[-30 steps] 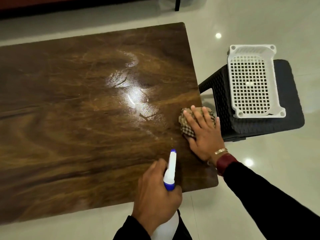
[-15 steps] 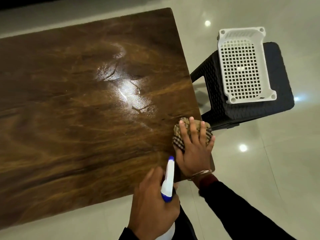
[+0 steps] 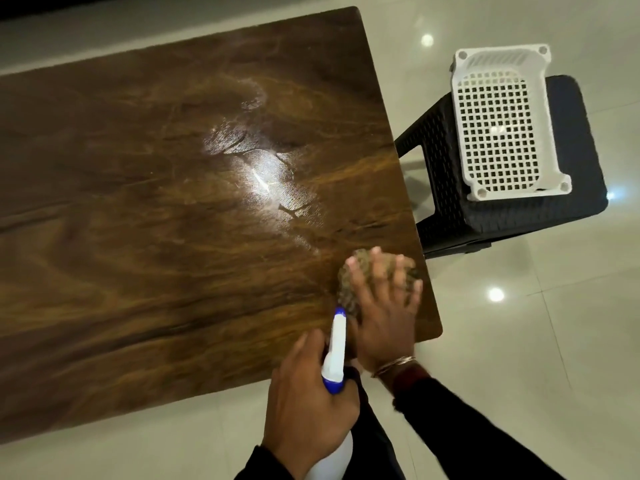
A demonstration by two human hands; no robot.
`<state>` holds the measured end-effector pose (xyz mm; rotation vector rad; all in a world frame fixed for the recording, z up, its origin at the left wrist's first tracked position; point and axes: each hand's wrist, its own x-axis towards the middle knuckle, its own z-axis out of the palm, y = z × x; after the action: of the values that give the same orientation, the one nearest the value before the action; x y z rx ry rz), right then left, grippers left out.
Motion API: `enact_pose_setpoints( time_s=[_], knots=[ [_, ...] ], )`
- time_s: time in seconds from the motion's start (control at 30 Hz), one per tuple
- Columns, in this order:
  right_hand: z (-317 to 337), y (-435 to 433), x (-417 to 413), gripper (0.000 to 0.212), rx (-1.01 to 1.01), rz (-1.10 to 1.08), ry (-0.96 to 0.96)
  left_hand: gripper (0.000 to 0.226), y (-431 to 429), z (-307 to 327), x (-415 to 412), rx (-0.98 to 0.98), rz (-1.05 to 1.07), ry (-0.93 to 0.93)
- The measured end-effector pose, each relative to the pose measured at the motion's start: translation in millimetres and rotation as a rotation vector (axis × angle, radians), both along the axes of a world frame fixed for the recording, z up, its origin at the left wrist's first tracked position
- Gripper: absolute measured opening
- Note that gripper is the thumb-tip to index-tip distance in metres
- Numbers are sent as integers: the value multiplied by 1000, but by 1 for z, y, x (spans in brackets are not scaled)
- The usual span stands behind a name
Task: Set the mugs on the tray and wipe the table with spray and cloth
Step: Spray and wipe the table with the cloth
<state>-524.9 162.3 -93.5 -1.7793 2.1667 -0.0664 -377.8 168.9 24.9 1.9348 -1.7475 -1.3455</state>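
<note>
My right hand point(image 3: 382, 311) presses a bunched checkered cloth point(image 3: 349, 289) flat onto the brown wooden table point(image 3: 156, 237) near its front right corner, fingers spread over it. My left hand point(image 3: 306, 403) grips a white spray bottle with a blue nozzle point(image 3: 335, 351) at the table's near edge, nozzle pointing away from me. A wet, shiny smear point(image 3: 263, 178) lies on the tabletop beyond the cloth. A white perforated tray point(image 3: 498, 123) lies empty on a stool to the right. No mugs are in view.
A black woven stool point(image 3: 571, 202) stands close to the table's right edge and carries the tray. Glossy pale floor tiles point(image 3: 519, 341) surround the table on the right and near sides.
My right hand has slid the cloth toward me along the table's right edge, from beside the stool to the front corner. The left hand keeps holding the bottle.
</note>
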Motion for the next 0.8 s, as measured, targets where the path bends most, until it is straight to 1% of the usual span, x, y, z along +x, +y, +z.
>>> enact_pose_setpoints(
  time_s=[0.07, 0.1, 0.17, 0.2, 0.27, 0.3, 0.37, 0.43, 0.5, 0.53, 0.6, 0.67, 0.73, 0.8],
  knots=[
    [-1, 24, 27, 82, 11, 145, -9, 25, 1, 0, 4, 18, 17, 1],
    [0, 38, 31, 75, 8, 197, -10, 27, 2, 1, 6, 34, 23, -6],
    [1, 53, 22, 64, -10, 237, -10, 28, 3, 3, 9, 32, 45, -13],
    [2, 51, 15, 66, -13, 208, -6, 27, 3, 2, 13, 19, 55, -15],
    [0, 30, 8, 89, 6, 80, 24, 26, 2, 2, 19, 14, 72, -21],
    [-1, 12, 11, 95, 13, -5, 43, 28, 0, 2, 21, 36, 69, -22],
    [-1, -18, 37, 91, 47, -88, 45, 31, -3, 3, 25, 76, 73, -8],
    [0, -28, 67, 87, 62, 24, 30, 35, -4, 6, 27, 67, 107, 1],
    [-3, -16, 80, 81, 67, 166, 32, 54, -9, 11, 26, 106, 136, -22],
    [-4, -6, 78, 79, 60, 202, 32, 57, -13, 12, 27, 134, 140, -30],
    [-3, 4, 62, 79, 54, 215, 18, 40, -19, 13, 30, 108, 115, -16],
    [-1, -6, 45, 84, 57, 156, 10, 29, -26, 13, 35, 64, 96, -16],
    [-2, -40, 38, 90, 24, 26, 22, 30, -33, 9, 39, 48, 83, -36],
    [-8, -80, 51, 90, 10, -94, 29, 34, -44, 9, 39, 29, 93, -29]
  ],
)
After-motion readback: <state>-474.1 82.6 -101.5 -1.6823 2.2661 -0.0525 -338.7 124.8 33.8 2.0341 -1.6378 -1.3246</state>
